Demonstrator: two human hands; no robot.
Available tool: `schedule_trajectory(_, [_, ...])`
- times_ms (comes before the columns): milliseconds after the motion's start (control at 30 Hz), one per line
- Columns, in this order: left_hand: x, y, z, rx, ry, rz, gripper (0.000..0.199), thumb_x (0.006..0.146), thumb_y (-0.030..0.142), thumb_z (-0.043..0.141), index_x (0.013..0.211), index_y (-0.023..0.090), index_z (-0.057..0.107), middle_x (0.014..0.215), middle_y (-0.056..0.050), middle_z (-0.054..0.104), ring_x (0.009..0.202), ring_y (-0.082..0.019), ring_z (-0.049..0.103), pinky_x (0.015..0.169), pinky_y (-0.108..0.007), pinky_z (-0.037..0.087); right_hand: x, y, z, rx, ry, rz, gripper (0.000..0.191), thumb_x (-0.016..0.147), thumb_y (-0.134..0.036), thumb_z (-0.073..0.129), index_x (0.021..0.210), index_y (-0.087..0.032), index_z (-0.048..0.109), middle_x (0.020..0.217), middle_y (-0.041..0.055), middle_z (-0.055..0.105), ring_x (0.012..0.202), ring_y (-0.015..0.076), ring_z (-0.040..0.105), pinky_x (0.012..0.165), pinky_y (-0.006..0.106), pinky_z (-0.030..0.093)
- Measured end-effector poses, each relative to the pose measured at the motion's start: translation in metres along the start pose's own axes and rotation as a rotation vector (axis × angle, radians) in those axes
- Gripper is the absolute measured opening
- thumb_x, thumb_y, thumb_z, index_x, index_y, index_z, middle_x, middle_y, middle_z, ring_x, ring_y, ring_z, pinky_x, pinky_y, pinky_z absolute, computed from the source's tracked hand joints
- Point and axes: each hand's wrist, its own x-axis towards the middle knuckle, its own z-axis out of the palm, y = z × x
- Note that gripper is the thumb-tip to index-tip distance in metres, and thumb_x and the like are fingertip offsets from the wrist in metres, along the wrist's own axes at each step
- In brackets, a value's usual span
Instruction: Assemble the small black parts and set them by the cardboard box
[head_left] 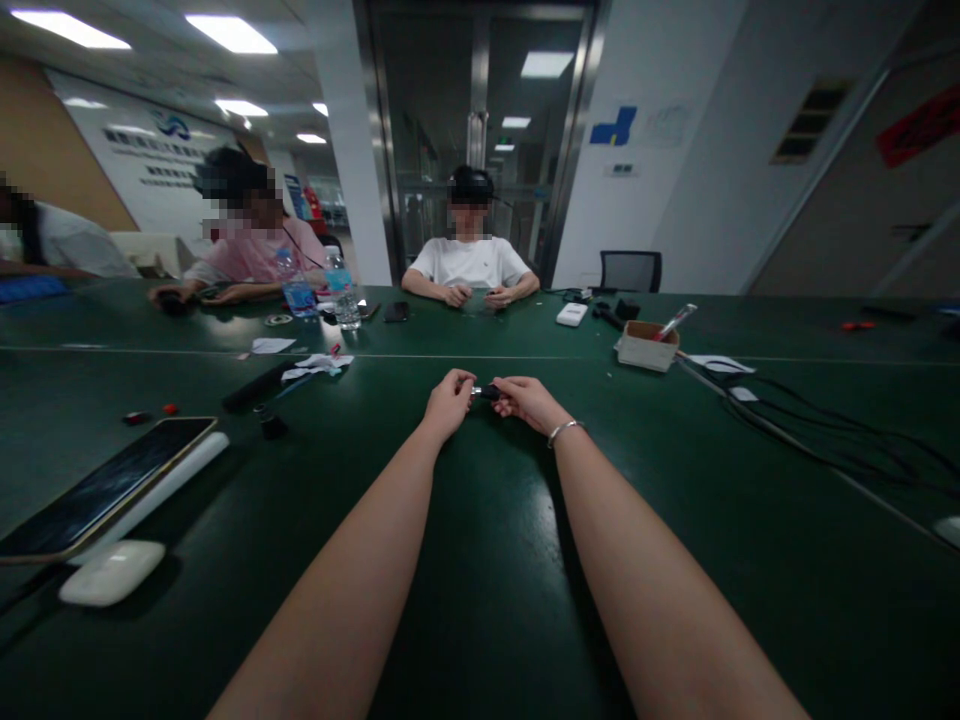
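A small black piece with a silver metal end (489, 392) is between my hands, just above the green table (480, 480). Its exact kind is too small to make out. My left hand (451, 398) is closed, with the thumb and fingertips pinching the silver end. From the other side, my right hand (529, 402) grips the black end, its fingers curled. A metal bracelet (564, 432) circles my right wrist. The fingertips partly cover both ends of the piece.
On the left lie a phone (112, 485) propped on a white block, a white rounded case (112, 572) and a black cylinder (262, 385). A small box (648, 346) and black cables (817, 420) are on the right. Bottles (342, 290) and co-workers (471, 260) are across the table.
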Motion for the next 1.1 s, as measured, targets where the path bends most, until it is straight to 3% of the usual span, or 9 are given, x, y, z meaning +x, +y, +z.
schedule_trajectory(333, [-0.001,-0.001,-0.002,-0.042,-0.016,0.021,0.016,0.079,0.022,0.057,0.094,0.018,0.060,0.078,-0.002,0.061,0.068,-0.012,0.058,0.065,-0.025,0.047,-0.002,-0.002,0.001,0.013,0.017,-0.001,0.019,0.085,-0.023,0.064,0.074,-0.009,0.059,0.048,0.0021,0.058,0.041,0.0077,0.056,0.041,0.014,0.047])
schedule_trajectory(500, [-0.002,0.005,-0.002,-0.131,-0.004,0.014,0.026,0.070,0.013,0.063,0.096,0.016,0.058,0.088,-0.006,0.064,0.082,-0.013,0.061,0.077,-0.026,0.048,0.001,0.001,0.000,0.007,0.027,-0.003,0.017,0.082,-0.023,0.067,0.075,-0.009,0.060,0.049,0.0024,0.059,0.042,0.0080,0.056,0.041,0.014,0.048])
schedule_trajectory(567, [-0.001,0.006,0.000,-0.155,0.001,-0.053,0.024,0.074,0.021,0.063,0.097,0.016,0.057,0.088,-0.006,0.064,0.078,-0.013,0.062,0.071,-0.025,0.049,0.001,0.001,0.000,0.004,0.033,-0.004,0.017,0.082,-0.023,0.067,0.075,-0.009,0.061,0.048,0.0019,0.058,0.042,0.0082,0.056,0.041,0.014,0.048])
schedule_trajectory(667, [-0.001,0.004,0.001,-0.094,0.013,-0.131,0.024,0.082,0.035,0.055,0.096,0.016,0.057,0.071,-0.002,0.061,0.057,-0.011,0.058,0.055,-0.022,0.045,0.001,0.001,0.000,0.004,0.034,-0.005,0.017,0.082,-0.023,0.067,0.075,-0.009,0.061,0.048,0.0019,0.058,0.041,0.0079,0.056,0.041,0.014,0.048])
schedule_trajectory(800, [0.000,0.001,0.001,-0.017,-0.013,-0.051,0.018,0.083,0.030,0.053,0.095,0.018,0.059,0.064,0.001,0.056,0.050,-0.008,0.051,0.048,-0.019,0.039,-0.002,-0.001,0.001,0.008,0.023,0.000,0.015,0.084,-0.021,0.064,0.077,-0.008,0.061,0.049,0.0030,0.060,0.042,0.0077,0.056,0.042,0.014,0.048])
schedule_trajectory(1100, [-0.004,0.008,-0.001,-0.122,-0.029,0.035,0.025,0.068,0.011,0.063,0.092,0.016,0.061,0.085,-0.003,0.059,0.069,-0.009,0.057,0.071,-0.025,0.048,-0.001,-0.001,0.001,0.015,0.026,0.002,0.015,0.087,-0.018,0.060,0.076,-0.008,0.060,0.048,0.0036,0.059,0.040,0.0078,0.054,0.040,0.015,0.045])
